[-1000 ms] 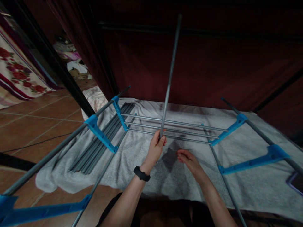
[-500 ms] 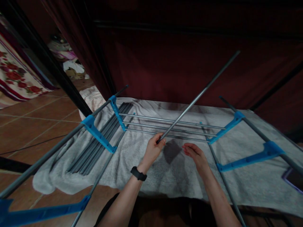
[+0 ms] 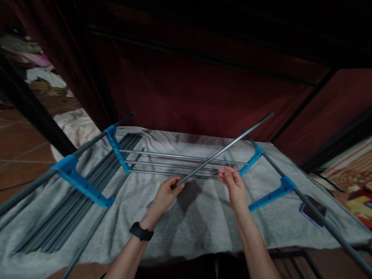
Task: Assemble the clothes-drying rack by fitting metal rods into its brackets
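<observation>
My left hand, with a black band on the wrist, grips a grey metal rod near its lower end. The rod slants up to the right, its far end in the air. Just below the rod, my right hand is open with fingers loosely bent, apart from it. Behind both hands stands a partly built rack frame of grey tubes. A blue bracket on the left and a blue bracket on the right have several thin rods spanning between them.
A bundle of grey tubes lies at the left on a grey blanket. More blue brackets, one at the left and one at the right, sit nearer me. A phone rests at the right. Dark red panels rise behind.
The view has turned to the right. The rod in my left hand has tilted lower, and my right hand has come up closer to it.
</observation>
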### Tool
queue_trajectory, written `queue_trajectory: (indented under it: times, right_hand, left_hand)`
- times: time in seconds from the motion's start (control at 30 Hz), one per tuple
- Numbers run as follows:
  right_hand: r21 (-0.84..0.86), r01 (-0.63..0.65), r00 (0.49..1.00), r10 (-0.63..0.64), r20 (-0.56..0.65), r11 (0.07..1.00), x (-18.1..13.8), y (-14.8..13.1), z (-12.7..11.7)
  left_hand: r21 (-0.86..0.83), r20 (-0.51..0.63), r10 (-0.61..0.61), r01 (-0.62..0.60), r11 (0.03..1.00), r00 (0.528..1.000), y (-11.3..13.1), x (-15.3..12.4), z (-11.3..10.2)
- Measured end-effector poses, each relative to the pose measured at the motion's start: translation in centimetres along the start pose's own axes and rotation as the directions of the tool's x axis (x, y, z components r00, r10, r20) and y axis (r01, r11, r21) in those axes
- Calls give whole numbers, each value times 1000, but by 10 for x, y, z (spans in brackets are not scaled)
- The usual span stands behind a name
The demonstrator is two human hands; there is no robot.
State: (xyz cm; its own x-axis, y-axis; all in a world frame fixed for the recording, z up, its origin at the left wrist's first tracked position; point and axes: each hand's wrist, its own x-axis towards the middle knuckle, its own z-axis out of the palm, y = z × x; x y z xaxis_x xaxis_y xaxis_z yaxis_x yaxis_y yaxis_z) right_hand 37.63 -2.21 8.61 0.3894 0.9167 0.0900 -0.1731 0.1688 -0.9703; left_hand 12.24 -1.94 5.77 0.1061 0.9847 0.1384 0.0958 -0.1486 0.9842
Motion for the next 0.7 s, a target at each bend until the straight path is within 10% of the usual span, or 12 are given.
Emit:
queue_trajectory:
  times: [0.7]
  right_hand:
    - [248,93,992,-68,-109,964,28,-35,-19]
  left_hand:
    - [246,185,-108,61,967,977,-17,4,-48]
